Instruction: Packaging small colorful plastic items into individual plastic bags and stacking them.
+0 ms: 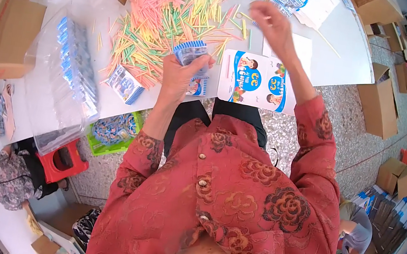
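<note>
My left hand (178,75) is closed around small blue-and-white striped packets (189,51) at the table's near edge. Part of this bunch also shows below my fingers. My right hand (275,27) is raised over the table, its fingers loosely bent and apart, and I see nothing in it. Near it are several loose pastel sticks (242,23) and, farther back, a pile of striped packets (284,3). A flat white-and-blue printed carton (228,80) lies between my forearms. One more packet (125,85) rests left of my left hand.
A big heap of thin pink, yellow and green sticks (148,37) covers the table's middle. To the left, a clear plastic bag (46,55) holds rows of packets. Below the edge stand a green crate (99,148) and a red stool (76,165). Two people sit nearby; cartons (379,105) stand right.
</note>
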`<state>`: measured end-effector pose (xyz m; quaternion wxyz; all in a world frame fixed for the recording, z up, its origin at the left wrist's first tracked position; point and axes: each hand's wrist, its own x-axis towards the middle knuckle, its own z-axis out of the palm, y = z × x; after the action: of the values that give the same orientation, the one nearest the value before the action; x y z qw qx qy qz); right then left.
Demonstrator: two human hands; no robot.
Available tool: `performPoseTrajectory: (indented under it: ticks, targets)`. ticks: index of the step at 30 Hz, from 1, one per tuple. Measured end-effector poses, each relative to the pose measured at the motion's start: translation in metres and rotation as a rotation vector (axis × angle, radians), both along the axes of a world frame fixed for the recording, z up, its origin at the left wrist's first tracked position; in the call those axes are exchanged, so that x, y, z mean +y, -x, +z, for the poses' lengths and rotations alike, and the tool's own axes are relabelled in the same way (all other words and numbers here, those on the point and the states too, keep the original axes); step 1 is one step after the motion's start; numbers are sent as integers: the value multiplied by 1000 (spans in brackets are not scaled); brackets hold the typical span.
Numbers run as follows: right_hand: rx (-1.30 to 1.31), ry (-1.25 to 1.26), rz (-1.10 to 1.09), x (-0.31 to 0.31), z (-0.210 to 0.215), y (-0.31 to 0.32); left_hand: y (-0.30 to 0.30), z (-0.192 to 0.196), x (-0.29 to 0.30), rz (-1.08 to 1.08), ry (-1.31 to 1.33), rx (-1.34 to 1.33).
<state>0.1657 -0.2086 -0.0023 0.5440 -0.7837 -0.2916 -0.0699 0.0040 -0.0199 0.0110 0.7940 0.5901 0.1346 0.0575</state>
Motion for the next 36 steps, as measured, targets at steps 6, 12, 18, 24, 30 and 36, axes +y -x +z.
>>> performPoseTrajectory:
  ticks: [6,12,18,24,30,36]
  targets:
    - [-214,318,353,45,45,69,5,-4,-3,-32,-85,-33]
    - [-228,322,339,52,48,67,14,1,5,-18,-63,-36]
    - [-57,189,370,54,50,64,22,3,10,73,-49,-84]
    - [22,202,458,54,55,68,22,6,7,74,-83,-75]
    - [20,286,523,49,62,68,25,5,13,-3,-255,-25]
    - [92,195,466,47,63,74,24,6,7,73,-134,-67]
